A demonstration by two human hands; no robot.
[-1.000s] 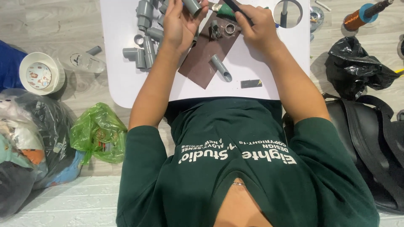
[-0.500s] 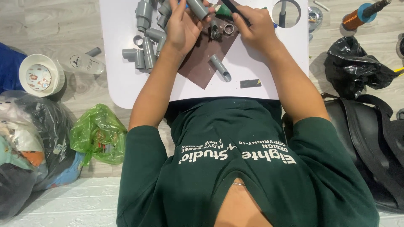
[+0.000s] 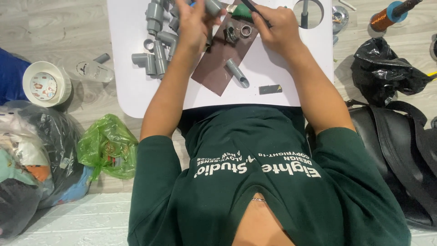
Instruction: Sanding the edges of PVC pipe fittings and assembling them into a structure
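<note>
— What's going on at that white table [image 3: 136, 91]?

— The left hand [image 3: 193, 27] is curled around a short grey pipe piece [image 3: 213, 6], holding it up at the far edge, just over the brown sheet [image 3: 218, 59]. The right hand [image 3: 273, 25] is pinched around a dark-handled tool [image 3: 248, 8] with a green part near the tip, and that tip points at the end of the pipe piece.

— Any advice for doing it well?

— I'd say keep the pipe braced against the palm so it can't roll, and bring the tool in slowly and straight — the two hands are close together, so a slip would run towards the left fingers. Resting both wrists on the table would steady things.

— What else is lying about?

— A heap of grey pipe fittings [image 3: 157, 50] sits just beside the left forearm, and a single loose grey tube [image 3: 237, 73] lies on the brown sheet between the arms. Two small metal rings [image 3: 239, 32] are right under the hands. A small dark flat piece [image 3: 270, 89] lies near the table's near edge.

— And in the way?

— The heap crowds the left elbow, and the loose tube could roll if nudged. Off the table there's a green plastic bag [image 3: 107, 148], a white tub [image 3: 45, 84], a black bag [image 3: 387, 68] and a spool of copper wire [image 3: 384, 18] — all well apart from the work.
</note>
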